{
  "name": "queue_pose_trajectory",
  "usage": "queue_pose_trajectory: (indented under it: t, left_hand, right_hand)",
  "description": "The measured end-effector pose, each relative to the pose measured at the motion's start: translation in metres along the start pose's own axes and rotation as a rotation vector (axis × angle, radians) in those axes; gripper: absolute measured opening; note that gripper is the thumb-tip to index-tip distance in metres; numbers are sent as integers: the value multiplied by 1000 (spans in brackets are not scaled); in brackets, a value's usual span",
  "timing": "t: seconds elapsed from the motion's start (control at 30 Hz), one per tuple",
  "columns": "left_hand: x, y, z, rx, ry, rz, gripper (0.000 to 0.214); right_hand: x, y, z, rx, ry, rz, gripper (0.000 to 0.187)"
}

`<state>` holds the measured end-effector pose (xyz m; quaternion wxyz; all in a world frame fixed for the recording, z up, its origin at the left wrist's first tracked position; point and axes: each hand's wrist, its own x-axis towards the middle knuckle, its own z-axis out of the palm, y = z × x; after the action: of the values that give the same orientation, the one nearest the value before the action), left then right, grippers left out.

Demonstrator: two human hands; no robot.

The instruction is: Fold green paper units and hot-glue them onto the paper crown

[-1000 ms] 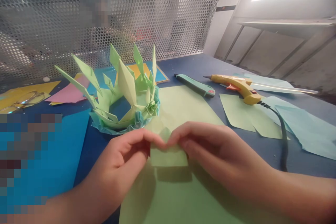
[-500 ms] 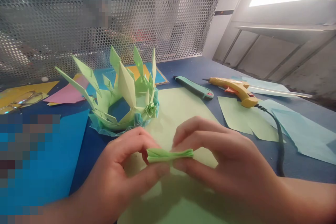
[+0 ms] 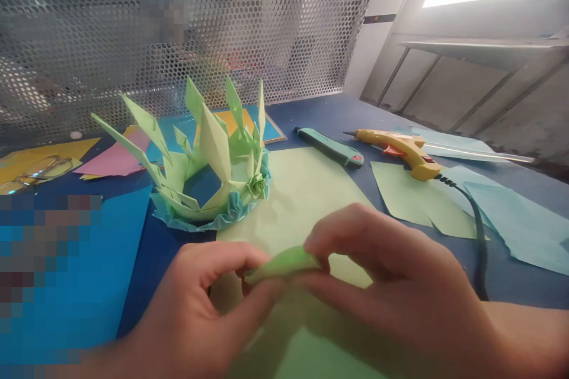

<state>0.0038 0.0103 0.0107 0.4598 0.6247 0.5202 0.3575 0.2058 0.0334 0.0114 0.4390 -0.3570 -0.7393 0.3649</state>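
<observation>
Both hands pinch a small piece of folded green paper point(image 3: 287, 265) between thumbs and fingers. My left hand point(image 3: 200, 302) grips its left end, and my right hand point(image 3: 391, 284) grips its right end. The fingertips hide both ends, and motion blurs the piece a little. Beneath the hands lies a large pale green sheet point(image 3: 311, 183). Just beyond my left hand stands a green folded-paper crown point(image 3: 216, 157) with tall pointed leaves, a small paper rose point(image 3: 256, 187) on its front and crumpled blue paper point(image 3: 235, 208) round its base.
A green utility knife point(image 3: 329, 147) and a yellow glue gun point(image 3: 395, 151) lie behind to the right, the gun's black cable point(image 3: 480, 249) running forward. Light blue scraps point(image 3: 524, 219) are at the right, a blue sheet point(image 3: 120, 249) at the left. Eyeglasses point(image 3: 40, 170) lie on yellow paper. A perforated metal panel point(image 3: 267, 23) stands behind.
The folded paper has tilted so that its broad face shows instead of its pleated edge. My right fingers have moved onto its right end, and my left hand has dropped slightly.
</observation>
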Motion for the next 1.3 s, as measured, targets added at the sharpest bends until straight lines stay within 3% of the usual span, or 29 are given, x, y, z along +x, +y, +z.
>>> queue_pose_trajectory:
  t: [0.1, 0.2, 0.33, 0.5, 0.67, 0.8, 1.13, 1.3]
  left_hand:
    - [3, 2, 0, -170, -149, -83, 12]
    - [3, 5, -1, -160, -226, -140, 17]
    - [4, 4, -3, -236, -229, -211, 25]
    - [6, -5, -3, -388, -238, -172, 14]
    - [5, -8, -4, -489, -238, -229, 21]
    - [6, -8, -6, -541, -323, -200, 19]
    - [9, -12, -9, -499, -361, -231, 23]
    - [10, -10, -9, -332, -327, -123, 30]
  right_hand:
    - [-1, -2, -1, -38, -41, -58, 20]
    - [-2, -2, -2, -54, -96, -132, 19]
    - [0, 1, -6, -62, -154, -228, 19]
    - [2, 6, -10, -123, -153, -324, 26]
    - [7, 2, -10, -160, -154, -281, 21]
    - [8, 1, -13, -164, -174, -242, 22]
    - [12, 6, -18, -153, -298, -235, 22]
    - [15, 1, -18, -85, -308, -202, 23]
